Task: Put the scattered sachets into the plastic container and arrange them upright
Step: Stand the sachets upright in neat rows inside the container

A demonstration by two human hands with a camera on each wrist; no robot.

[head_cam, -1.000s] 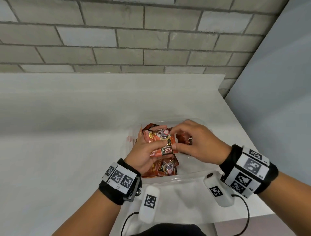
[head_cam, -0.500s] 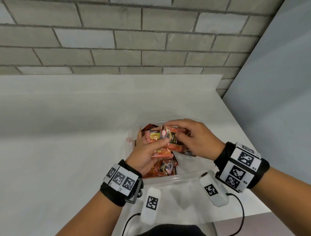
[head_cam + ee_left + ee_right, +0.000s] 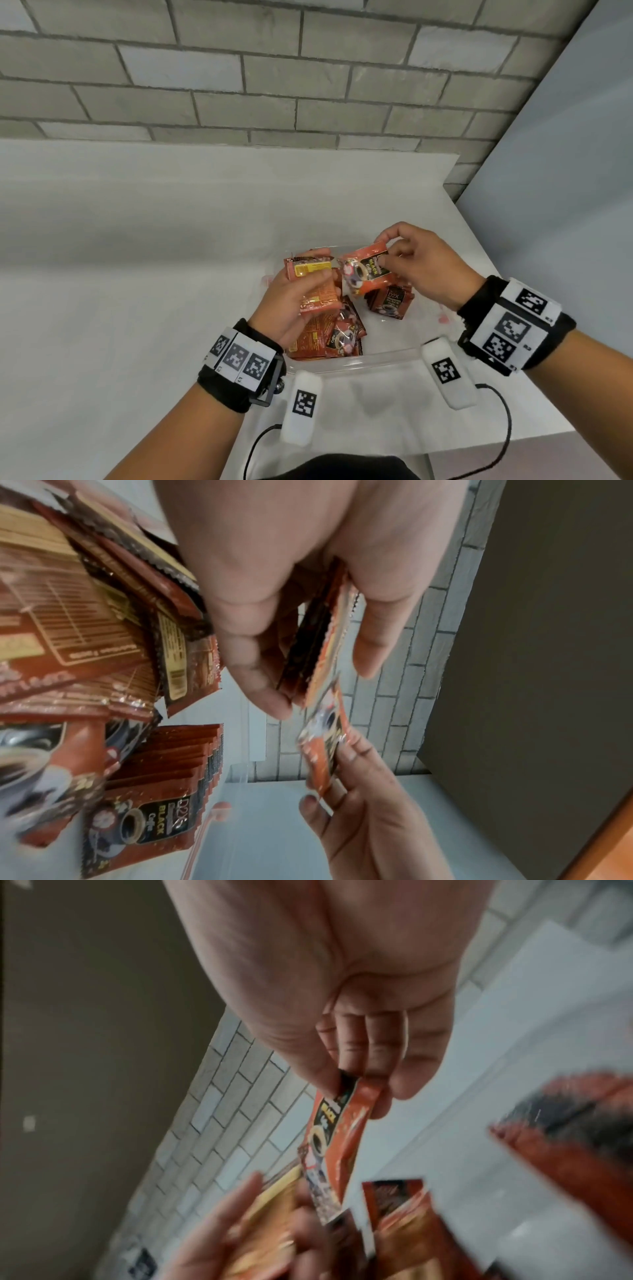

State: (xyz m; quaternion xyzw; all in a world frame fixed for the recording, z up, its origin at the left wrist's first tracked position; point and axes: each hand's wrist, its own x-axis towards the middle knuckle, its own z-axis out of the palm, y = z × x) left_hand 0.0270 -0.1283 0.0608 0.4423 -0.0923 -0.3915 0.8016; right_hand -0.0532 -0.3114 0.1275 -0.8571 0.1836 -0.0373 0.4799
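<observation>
left hand (image 3: 294,301) grips a stack of coffee sachets (image 3: 313,286) over the clear plastic container (image 3: 376,358) near the surface's right edge; right hand (image 3: 423,265) pinches a single sachet (image 3: 364,270) beside it, more sachets (image 3: 388,301) standing inside.

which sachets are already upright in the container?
The row of sachets by the right hand, standing on edge; the pile under the left hand lies flat.

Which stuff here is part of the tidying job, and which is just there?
Part of the job:
- single sachet pinched by right hand
- bundle of sachets in left hand
- upright row of sachets
- plastic container

Just there:
- white table
- brick wall
</observation>
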